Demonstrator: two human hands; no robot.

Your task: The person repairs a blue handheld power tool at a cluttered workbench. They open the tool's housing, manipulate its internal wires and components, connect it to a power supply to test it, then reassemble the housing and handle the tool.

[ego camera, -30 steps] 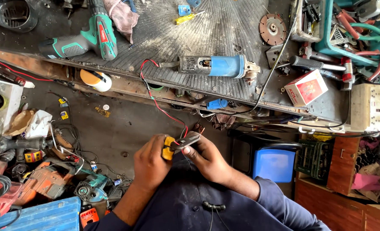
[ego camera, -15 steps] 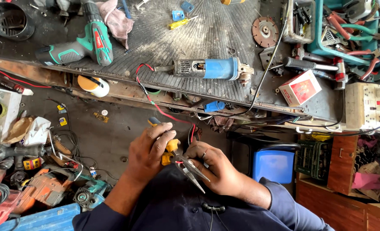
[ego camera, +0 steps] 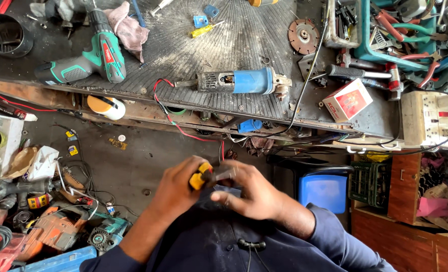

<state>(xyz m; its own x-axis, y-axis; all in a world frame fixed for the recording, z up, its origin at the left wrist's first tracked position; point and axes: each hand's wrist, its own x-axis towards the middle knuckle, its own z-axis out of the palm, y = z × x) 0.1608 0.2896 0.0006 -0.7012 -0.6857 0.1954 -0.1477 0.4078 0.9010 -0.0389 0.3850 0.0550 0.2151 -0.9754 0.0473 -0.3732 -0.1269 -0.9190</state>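
Left hand (ego camera: 176, 189) fingers gripping a yellow-handled tool (ego camera: 199, 177), right hand (ego camera: 246, 194) fingers pinching its dark tip, red wire (ego camera: 183, 132) trailing to the bench (ego camera: 244, 55)

Even, soft daylight fills the scene, bright enough to read colours clearly, with no hard single source apparent. The ribbed bench top (ego camera: 234, 45) catches a pale sheen across its middle, mild glare rather than blown-out white. Shadows are weak and short; the deepest dark sits under the bench edge and in the round black tub (ego camera: 7, 35) at upper left. Both hands are smeared by motion blur (the left hand (ego camera: 176, 189) and right hand (ego camera: 249, 194) lose their finger outlines), while the blue angle grinder (ego camera: 239, 81) is sharp. Straight edges bow slightly toward the frame's borders, a wide-lens distortion.
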